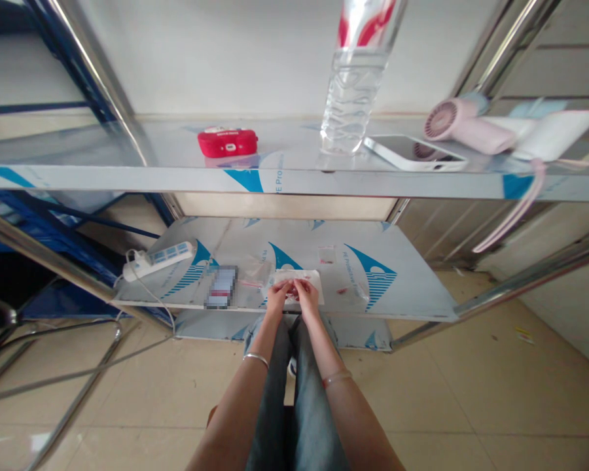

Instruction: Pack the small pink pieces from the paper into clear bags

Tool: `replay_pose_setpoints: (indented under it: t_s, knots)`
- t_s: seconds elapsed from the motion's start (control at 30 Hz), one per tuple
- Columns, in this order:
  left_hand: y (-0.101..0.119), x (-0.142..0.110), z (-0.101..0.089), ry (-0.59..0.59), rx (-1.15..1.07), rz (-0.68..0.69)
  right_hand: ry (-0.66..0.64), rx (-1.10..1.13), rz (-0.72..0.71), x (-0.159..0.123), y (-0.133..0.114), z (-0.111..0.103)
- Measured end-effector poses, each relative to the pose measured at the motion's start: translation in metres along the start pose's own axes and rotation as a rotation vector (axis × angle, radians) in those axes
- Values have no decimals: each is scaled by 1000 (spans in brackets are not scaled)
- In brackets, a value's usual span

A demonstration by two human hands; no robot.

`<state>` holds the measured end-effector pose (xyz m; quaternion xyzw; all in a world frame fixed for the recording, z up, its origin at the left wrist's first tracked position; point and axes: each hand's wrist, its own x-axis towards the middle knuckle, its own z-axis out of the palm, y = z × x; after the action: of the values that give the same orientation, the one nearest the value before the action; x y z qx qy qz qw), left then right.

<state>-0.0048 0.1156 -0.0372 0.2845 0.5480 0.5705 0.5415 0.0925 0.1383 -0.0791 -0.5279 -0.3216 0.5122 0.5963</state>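
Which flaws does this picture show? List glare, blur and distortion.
Head view: bottle leaning, apparently from wide-angle stretch; pink fan softly smeared; glare on the floor at lower left; lower phone's screen pixelated; small red bits between left hand and right hand too soft to identify.

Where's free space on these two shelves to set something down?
Upper shelf: between red case and bottle, and left of the case. Lower shelf: its right end, beyond the clear plastic. Crowded: bottle, white phone and pink fan above; pixelated phone, white sheet, left hand and right hand below.
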Motion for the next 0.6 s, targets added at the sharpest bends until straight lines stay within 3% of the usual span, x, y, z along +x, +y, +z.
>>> replay_pose_setpoints:
  t_s: [0.6]
  knots:
    - [-2, 4, -3, -44, -23, -108, 10, 49, 94, -6, -13, 3]
